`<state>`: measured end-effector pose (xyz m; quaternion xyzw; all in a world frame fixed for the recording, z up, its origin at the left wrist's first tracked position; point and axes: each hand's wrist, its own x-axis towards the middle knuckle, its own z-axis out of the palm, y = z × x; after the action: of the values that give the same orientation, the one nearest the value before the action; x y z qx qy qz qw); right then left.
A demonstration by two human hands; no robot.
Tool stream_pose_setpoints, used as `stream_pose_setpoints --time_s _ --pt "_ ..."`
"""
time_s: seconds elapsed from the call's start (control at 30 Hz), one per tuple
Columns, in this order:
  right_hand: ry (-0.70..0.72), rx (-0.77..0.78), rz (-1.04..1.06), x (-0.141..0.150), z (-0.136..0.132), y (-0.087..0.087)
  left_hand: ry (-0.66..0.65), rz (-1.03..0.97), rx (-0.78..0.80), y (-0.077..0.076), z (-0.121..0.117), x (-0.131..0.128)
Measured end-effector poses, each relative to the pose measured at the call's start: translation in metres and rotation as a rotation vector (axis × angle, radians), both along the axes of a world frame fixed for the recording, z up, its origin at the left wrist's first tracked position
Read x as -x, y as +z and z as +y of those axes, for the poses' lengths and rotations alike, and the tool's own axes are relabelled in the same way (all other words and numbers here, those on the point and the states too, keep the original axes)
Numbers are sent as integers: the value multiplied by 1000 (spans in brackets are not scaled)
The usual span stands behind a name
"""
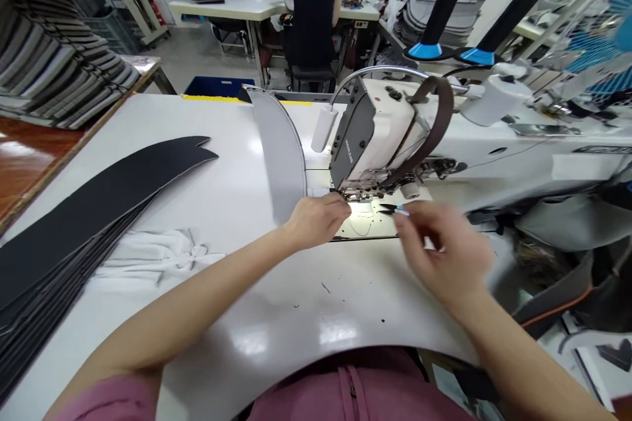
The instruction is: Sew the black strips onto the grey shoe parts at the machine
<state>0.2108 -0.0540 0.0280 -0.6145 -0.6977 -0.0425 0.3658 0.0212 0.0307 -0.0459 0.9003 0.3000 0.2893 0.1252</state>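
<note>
The left hand (320, 218) is at the near side of the presser area of the sewing machine (378, 135), fingers drawn together; whether anything is pinched between them cannot be told. The right hand (444, 247), blurred, grips small snips (390, 209) between thumb and fingers, the dark tips pointing left over the lit needle plate (370, 227). A fine thread (363, 234) loops on that plate. The curved grey panel (281, 151) lies on the worktop (232, 316) left of the machine head, its near end beside the left hand. Assessment: the left fingers should stay low and steady, well out of the line of the blades; the needle should be at rest while either hand is this close. The snips are best brought in flat, tips parted only slightly and kept off the panel's edge, since a nick there would probably not be recoverable. Any thread should be drawn lightly taut before the blades meet; slack thread may fold between them. Loose ends are best kept off the plate.
</note>
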Motion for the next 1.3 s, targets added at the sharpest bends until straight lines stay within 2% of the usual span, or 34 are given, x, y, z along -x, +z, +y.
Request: stream_pose_setpoints --time_s 0.03,0.1,0.23,0.33,0.4,0.43,0.47,0.5,0.57,0.63,0.67,0.7,0.73,0.8,0.83,0.9,1.0,1.1,1.17,1.23,1.3 --pt "-72 -87 -16 -5 1 12 23 -75 103 1 -2 0" --pt "-156 -118 -18 -15 8 30 73 -174 325 6 -5 -1" --pt "-185 -64 4 -27 30 39 151 -287 820 19 -1 -7" --pt "-197 -107 47 -27 39 38 60 -305 1276 25 1 -11" --pt "-189 -139 76 -27 38 37 -55 -168 1548 26 -3 -14" --pt "-182 -179 69 -27 36 35 -81 -69 1598 27 -6 -15" --pt "-155 -229 29 -27 33 32 -70 28 1540 26 -10 -16" --pt "-100 -282 -42 -29 29 27 -21 114 1376 26 -15 -16" --pt "70 -327 -232 -34 21 11 103 250 865 26 -22 -14" --pt "178 -203 -407 -41 16 -13 152 358 386 25 -27 -11" --pt "171 -101 -476 -45 14 -26 129 406 233 25 -28 -8" --pt "129 5 -548 -50 13 -40 76 447 143 23 -29 -6" --pt "82 109 -626 -55 13 -53 10 471 99 21 -28 -3" --pt "35 278 -763 -63 15 -73 -82 465 114 16 -24 2" --pt "33 338 -807 -66 15 -79 -83 436 155 14 -22 5" --pt "11 401 -827 -69 16 -85 18 349 236 8 -15 9" --pt "-27 363 -669 -61 12 -81 192 257 283 1 -8 11" --pt "56 350 -383 -41 3 -72 225 282 272 -3 -5 11" --pt "124 430 -272 -25 -1 -67 228 312 248 -4 -6 9" --pt "112 531 -313 -11 -3 -63 241 302 238 -5 -7 8" --pt "48 556 -452 -1 -3 -59 251 267 245 -5 -7 8"
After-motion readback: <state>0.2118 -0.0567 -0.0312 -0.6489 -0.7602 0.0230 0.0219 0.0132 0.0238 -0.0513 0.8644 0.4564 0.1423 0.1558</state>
